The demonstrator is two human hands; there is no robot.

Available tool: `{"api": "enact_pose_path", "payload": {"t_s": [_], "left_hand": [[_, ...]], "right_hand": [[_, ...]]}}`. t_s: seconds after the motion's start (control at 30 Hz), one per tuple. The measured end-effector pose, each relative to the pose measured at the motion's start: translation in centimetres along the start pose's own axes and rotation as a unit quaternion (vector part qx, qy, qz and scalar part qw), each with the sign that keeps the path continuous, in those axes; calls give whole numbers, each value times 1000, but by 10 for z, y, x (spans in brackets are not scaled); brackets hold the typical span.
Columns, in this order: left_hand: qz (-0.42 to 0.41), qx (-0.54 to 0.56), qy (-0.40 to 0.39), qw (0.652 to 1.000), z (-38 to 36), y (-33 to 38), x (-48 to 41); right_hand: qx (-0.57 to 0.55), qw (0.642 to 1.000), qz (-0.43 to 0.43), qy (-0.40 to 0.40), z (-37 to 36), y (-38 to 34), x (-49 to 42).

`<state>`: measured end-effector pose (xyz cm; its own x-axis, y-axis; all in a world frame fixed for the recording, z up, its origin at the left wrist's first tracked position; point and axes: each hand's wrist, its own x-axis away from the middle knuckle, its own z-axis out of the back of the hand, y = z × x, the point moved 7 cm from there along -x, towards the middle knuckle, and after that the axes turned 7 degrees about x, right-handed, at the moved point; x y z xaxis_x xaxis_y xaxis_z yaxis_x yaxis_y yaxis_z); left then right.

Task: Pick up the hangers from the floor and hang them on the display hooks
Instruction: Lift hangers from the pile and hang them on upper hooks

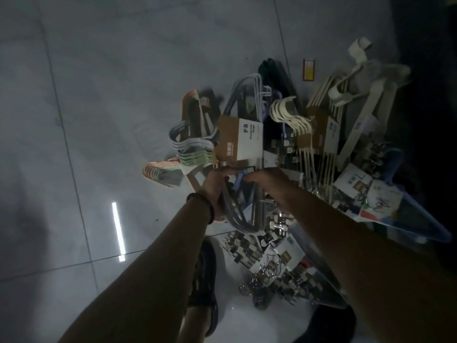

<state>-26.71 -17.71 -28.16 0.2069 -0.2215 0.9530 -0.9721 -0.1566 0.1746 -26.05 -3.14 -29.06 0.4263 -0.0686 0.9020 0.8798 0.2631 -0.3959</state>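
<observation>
A heap of packaged hangers lies on the grey tiled floor (103,100). My left hand (214,186) and my right hand (268,184) both grip a bundle of grey hangers (237,214) lifted just above the heap. A brown-and-white card sleeve (238,139) wraps the far part of a grey bundle. Left of it lies a pastel bundle of orange, green and white hangers (193,149). Cream hangers (319,134) lie to the right. No display hooks are in view.
Packs of metal clip hangers (249,246) lie near my feet. A clear plastic tub (405,224) holds carded packs on the right. A red and yellow price tag (309,69) lies on the floor behind. My dark shoe (205,280) stands below the hands.
</observation>
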Motion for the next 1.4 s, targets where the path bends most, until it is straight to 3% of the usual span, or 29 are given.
{"api": "enact_pose_path", "payload": {"t_s": [0.13, 0.27, 0.4, 0.47, 0.53, 0.57, 0.63, 0.7, 0.73, 0.83, 0.93, 1.0, 1.07, 1.23, 1.3, 1.4], "left_hand": [[-34, 33, 48, 998, 11, -3, 17], [-63, 32, 64, 995, 13, -13, 61], [-108, -30, 62, 992, 17, -21, 115], [-142, -61, 56, 986, 16, -19, 148], [-175, -107, 45, 978, 7, -20, 187], [-200, -140, 33, 969, -2, -16, 211], [-237, -207, 11, 949, -29, -5, 266], [-251, -249, -26, 935, -60, 6, 321], [-268, -286, -49, 919, -78, 15, 350], [-311, -453, -91, 830, -138, 41, 439], [-373, -555, -101, 737, -205, 69, 529], [-402, -617, -82, 672, -248, 85, 590], [-412, -649, -88, 634, -289, 98, 653], [-477, -702, -96, 520, -386, 110, 793], [-530, -714, -56, 454, -417, 114, 835], [-667, -663, 128, 316, -444, 116, 904]], "right_hand": [[63, 998, 9, -26, -4, -20, 29], [44, 994, -10, -98, -16, -14, 77], [-13, 991, 71, -111, -21, -23, 138], [-25, 991, 115, -59, -3, -29, 173], [9, 981, 164, 102, 52, -46, 221], [62, 955, 220, 189, 84, -63, 250], [239, 862, 340, 290, 134, -110, 319], [436, 773, 377, 266, 159, -155, 378], [504, 745, 375, 224, 169, -172, 403], [616, 704, 336, 110, 197, -208, 486], [601, 747, 279, 61, 236, -231, 585], [593, 768, 231, 70, 269, -236, 647], [564, 793, 213, 94, 298, -232, 702], [426, 835, 293, 190, 359, -212, 810], [328, 865, 331, 187, 376, -206, 856], [209, 880, 366, 219, 400, -194, 916]]}}
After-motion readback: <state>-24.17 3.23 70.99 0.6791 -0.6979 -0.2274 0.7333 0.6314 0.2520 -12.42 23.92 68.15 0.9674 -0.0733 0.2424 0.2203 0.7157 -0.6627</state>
